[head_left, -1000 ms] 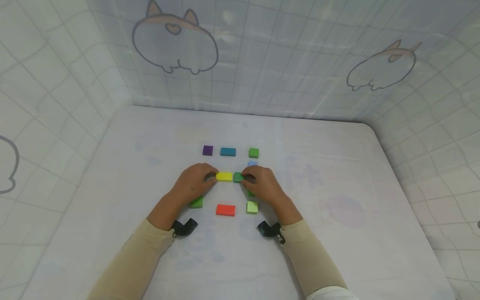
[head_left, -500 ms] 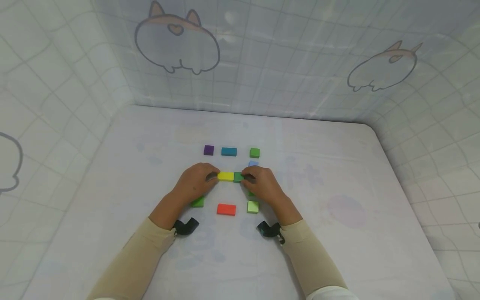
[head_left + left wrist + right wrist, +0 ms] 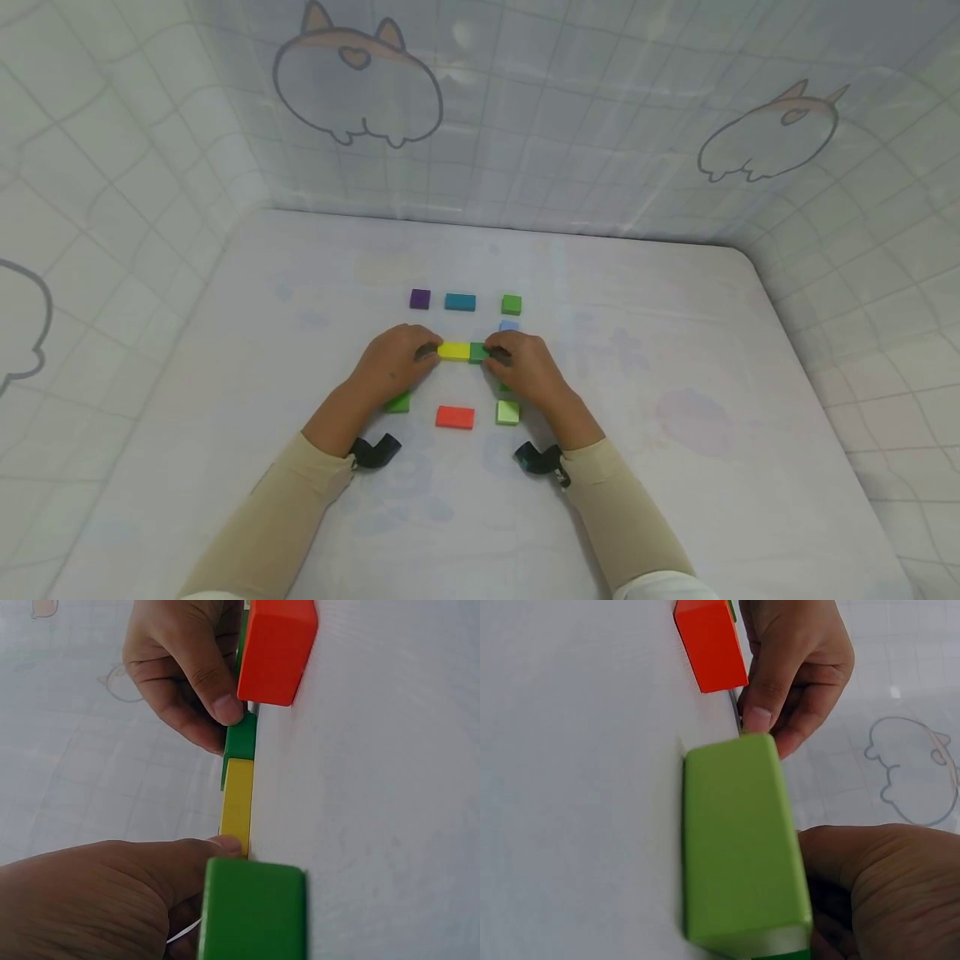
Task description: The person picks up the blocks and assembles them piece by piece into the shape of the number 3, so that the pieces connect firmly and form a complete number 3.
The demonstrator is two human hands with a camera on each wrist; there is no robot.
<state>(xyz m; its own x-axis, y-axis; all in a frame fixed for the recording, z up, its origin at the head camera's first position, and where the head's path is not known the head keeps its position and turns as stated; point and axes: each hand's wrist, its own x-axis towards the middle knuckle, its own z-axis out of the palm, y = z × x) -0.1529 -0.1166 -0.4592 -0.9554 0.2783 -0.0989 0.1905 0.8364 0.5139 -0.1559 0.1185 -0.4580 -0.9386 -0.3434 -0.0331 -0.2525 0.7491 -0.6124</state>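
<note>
A yellow block (image 3: 454, 352) and a dark green block (image 3: 477, 353) lie end to end on the table, touching. My left hand (image 3: 393, 363) pinches the yellow block's left end between thumb and fingers. At the other end of this short row, my right hand (image 3: 529, 368) pinches the dark green block and covers part of it. Nearer to me lie a red block (image 3: 455, 417) and a light green block (image 3: 507, 412). Beside the left wrist, a green block (image 3: 398, 403) is partly hidden. The left wrist view shows the yellow block (image 3: 238, 802) flush against the green one (image 3: 241, 737).
Farther back sit a purple block (image 3: 420, 299), a teal block (image 3: 461, 302) and a green block (image 3: 512, 305). A light blue block (image 3: 509, 326) and another green block (image 3: 505, 387) are partly hidden by the right hand. Patterned cloth walls (image 3: 570, 167) surround the white tabletop (image 3: 637, 500).
One second ago a small gap separated the yellow and dark green blocks. The left hand moved the yellow block slightly right, and the two now touch. The right hand stayed nearly still.
</note>
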